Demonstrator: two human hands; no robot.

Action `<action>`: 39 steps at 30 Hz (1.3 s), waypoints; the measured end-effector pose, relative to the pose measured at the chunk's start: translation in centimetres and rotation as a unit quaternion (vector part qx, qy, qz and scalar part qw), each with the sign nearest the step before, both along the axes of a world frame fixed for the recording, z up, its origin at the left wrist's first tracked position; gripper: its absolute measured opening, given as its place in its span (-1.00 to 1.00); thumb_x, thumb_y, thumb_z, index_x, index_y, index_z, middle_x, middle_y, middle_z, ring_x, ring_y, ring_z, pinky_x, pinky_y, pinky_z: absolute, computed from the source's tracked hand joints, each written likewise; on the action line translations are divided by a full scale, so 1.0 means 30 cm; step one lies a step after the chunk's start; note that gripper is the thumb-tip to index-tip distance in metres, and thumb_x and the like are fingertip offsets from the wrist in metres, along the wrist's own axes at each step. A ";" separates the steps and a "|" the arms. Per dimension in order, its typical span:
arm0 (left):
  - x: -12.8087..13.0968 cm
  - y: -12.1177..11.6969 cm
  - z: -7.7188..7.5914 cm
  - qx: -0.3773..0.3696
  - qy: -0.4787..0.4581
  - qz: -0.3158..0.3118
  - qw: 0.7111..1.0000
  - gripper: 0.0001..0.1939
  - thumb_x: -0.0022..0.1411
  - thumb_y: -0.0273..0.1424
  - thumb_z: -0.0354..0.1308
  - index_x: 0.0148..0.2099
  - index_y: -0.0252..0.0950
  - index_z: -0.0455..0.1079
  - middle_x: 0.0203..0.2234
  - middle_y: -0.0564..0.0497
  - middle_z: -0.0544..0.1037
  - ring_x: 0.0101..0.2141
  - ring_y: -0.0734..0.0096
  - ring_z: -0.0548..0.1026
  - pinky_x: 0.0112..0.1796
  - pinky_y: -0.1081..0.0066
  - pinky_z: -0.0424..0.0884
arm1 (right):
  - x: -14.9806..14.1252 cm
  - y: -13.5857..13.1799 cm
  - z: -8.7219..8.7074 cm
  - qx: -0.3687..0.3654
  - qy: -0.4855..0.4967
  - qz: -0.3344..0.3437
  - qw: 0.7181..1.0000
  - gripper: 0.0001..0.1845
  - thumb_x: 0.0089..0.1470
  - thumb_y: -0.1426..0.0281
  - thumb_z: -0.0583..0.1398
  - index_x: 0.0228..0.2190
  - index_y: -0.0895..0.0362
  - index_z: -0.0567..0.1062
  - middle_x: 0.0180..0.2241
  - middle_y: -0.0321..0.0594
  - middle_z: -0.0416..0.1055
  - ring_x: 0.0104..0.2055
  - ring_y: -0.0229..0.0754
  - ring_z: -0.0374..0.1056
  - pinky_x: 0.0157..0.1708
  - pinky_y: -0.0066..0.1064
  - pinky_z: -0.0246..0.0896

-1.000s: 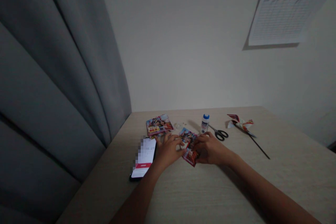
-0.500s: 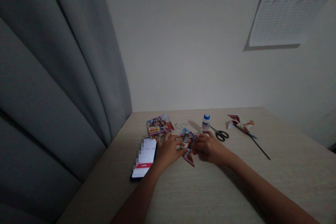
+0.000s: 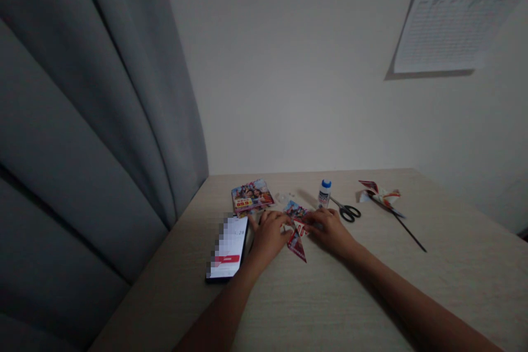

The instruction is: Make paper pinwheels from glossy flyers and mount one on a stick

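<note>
A colourful printed paper [image 3: 297,247] with cut or folded pointed flaps lies on the table between my hands. My left hand [image 3: 270,234] grips its left side, thumb and fingers bent together on the paper. From the right, my right hand [image 3: 332,231] pinches a part that shows red lettering on white. My fingers cover much of the paper's middle. Just beyond my right hand, a white glue bottle with a blue cap [image 3: 324,193] stands upright. Beside that bottle lie black-handled scissors [image 3: 349,213].
A phone [image 3: 226,250] with a lit screen lies left of my left hand. Behind it are printed leaflets [image 3: 252,196] and small clear pieces [image 3: 282,198]. A paper pinwheel on a dark stick [image 3: 383,198] rests at the right. A grey curtain [image 3: 103,121] hangs along the left.
My right hand's fingers have straightened somewhat and come down, and red lettering on the paper now shows beside them. My left hand's fingers have drawn closer together on the paper.
</note>
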State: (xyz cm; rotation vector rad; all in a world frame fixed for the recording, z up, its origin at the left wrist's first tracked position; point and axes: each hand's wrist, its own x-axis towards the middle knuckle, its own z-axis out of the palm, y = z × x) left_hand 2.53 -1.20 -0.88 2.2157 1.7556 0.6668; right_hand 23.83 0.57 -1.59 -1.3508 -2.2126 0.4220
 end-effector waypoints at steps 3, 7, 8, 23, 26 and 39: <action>0.002 0.004 -0.003 0.001 -0.005 0.005 1.000 -0.74 0.17 -0.34 0.29 -0.06 -0.03 0.47 -0.01 0.07 0.54 0.15 0.12 0.30 0.18 -0.42 -0.44 | -0.007 0.000 -0.010 0.003 0.006 -0.015 1.000 -0.82 0.19 0.28 0.24 -0.17 0.03 0.58 -0.15 -0.18 0.57 -0.02 -0.05 0.38 0.11 -0.09 -0.02; 0.002 0.007 -0.010 0.008 0.001 -0.004 1.000 -0.65 0.19 -0.34 0.28 0.04 0.07 0.45 0.03 0.09 0.53 0.16 0.12 0.29 0.17 -0.44 -0.51 | -0.009 -0.004 -0.015 0.002 -0.012 -0.007 1.000 -0.87 0.20 0.28 0.23 -0.25 -0.03 0.59 -0.20 -0.25 0.58 -0.01 -0.03 0.35 0.09 -0.05 -0.08; 0.001 0.007 -0.011 0.009 0.004 -0.008 1.000 -0.65 0.21 -0.34 0.27 0.04 0.10 0.46 0.03 0.10 0.52 0.16 0.13 0.29 0.16 -0.43 -0.53 | -0.010 -0.005 -0.015 0.005 -0.016 -0.007 1.000 -0.87 0.21 0.28 0.22 -0.26 -0.04 0.60 -0.20 -0.26 0.58 0.00 -0.02 0.34 0.09 -0.04 -0.10; -0.011 0.004 0.004 -0.004 0.078 -0.038 0.996 -0.72 0.31 -0.25 0.18 0.01 0.24 0.51 0.09 0.10 0.48 0.18 0.05 0.25 0.15 -0.48 -0.49 | -0.016 -0.015 -0.013 0.036 -0.056 -0.010 0.998 -0.81 0.22 0.28 0.20 -0.16 -0.11 0.61 -0.15 -0.24 0.56 0.02 -0.06 0.31 0.10 -0.06 -0.14; -0.013 0.004 0.005 -0.003 0.080 -0.043 0.996 -0.72 0.31 -0.26 0.17 0.02 0.24 0.51 0.09 0.10 0.48 0.18 0.05 0.25 0.16 -0.47 -0.48 | -0.014 -0.019 -0.013 0.051 -0.082 -0.004 0.995 -0.78 0.24 0.27 0.18 -0.14 -0.16 0.61 -0.15 -0.24 0.54 0.02 -0.04 0.28 0.11 -0.02 -0.16; -0.017 0.005 -0.005 0.011 0.067 -0.053 0.996 -0.68 0.31 -0.28 0.18 0.03 0.30 0.48 0.08 0.14 0.49 0.18 0.08 0.26 0.11 -0.52 -0.56 | -0.010 -0.021 -0.005 0.053 -0.093 0.005 0.994 -0.78 0.26 0.25 0.16 -0.21 -0.11 0.63 -0.15 -0.22 0.55 0.02 -0.04 0.27 0.13 0.02 -0.19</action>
